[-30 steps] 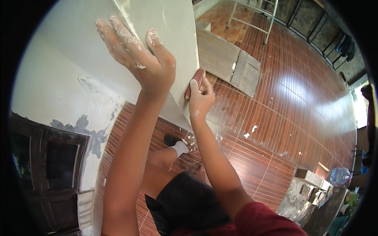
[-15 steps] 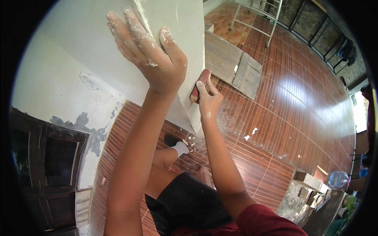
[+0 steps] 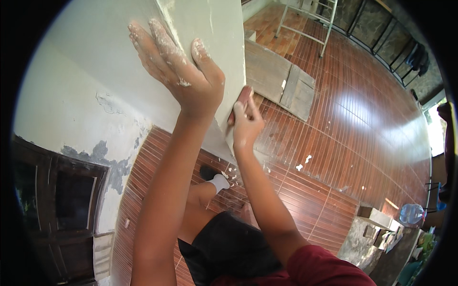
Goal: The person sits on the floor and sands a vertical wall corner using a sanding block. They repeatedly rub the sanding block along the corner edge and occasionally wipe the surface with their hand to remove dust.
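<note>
My left hand [image 3: 193, 78] lies against the pale painted wall corner [image 3: 222, 33], fingers stretched out and dusted with white powder. Held in my right hand [image 3: 248, 127] is a reddish-brown sanding block [image 3: 244, 95], pressed along the column's right-hand edge. Motion blurs the right hand a little, and its fingers cover part of the block. White powder marks these fingers too. A raised, rough white line [image 3: 171, 24] runs up the wall beside my left fingertips.
A weathered wooden board [image 3: 269, 71] lies on the brown tiled floor [image 3: 362, 157] beyond the column. White flakes [image 3: 299, 167] are scattered about. A metal ladder frame [image 3: 305, 28] stands farther back. Dark door panels [image 3: 74, 198] are at left; a clear water jug [image 3: 411, 214] is at right.
My right hand and the sanding block have shifted slightly left and tilted against the column edge. The left hand stays on the wall; the whole view has shifted a little.
</note>
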`<state>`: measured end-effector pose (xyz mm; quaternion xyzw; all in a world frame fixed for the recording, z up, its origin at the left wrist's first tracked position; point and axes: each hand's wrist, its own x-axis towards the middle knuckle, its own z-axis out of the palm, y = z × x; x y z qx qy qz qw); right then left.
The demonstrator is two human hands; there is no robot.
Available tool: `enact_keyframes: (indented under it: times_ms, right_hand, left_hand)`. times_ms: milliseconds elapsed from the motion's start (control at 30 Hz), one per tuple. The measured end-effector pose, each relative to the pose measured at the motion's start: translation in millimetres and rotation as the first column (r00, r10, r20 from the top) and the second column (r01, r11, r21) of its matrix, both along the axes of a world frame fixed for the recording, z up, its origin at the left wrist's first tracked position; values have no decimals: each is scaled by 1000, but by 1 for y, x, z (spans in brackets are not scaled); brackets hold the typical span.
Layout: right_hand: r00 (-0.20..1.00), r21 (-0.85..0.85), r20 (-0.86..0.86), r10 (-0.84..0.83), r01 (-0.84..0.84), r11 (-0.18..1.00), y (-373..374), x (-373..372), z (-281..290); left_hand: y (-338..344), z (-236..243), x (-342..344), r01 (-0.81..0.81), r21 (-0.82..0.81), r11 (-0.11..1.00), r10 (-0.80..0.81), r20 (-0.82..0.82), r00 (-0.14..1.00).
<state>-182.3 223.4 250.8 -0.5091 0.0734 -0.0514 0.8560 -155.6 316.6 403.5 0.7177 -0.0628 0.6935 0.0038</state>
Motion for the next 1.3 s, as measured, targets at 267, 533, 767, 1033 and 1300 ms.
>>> enact_keyframes:
  times_ms: [267,533,767,1033,1300]
  right_hand:
    - [995,68,25,-95,93,993,1,-1,-3]
    - [994,-233,-21,-105,97,968,10,4,-36]
    - [989,-150,-126,-79,60,987,2,-19,-4]
    - [975,-137,-176,-133,109,985,3,17,-31]
    - [990,-161,-94,-109,93,983,12,-30,-39]
  left_hand:
    - [1,-2,2,-18,22,1000,18,28,999]
    - [2,1,8,98,1,995,-98,78,992]
    - [0,0,-1,-16,8,1000,16,-20,1000]
    - [3,-2,8,85,62,994,-90,90,992]
    - [1,-4,3,3,24,1000,-3,12,1000]
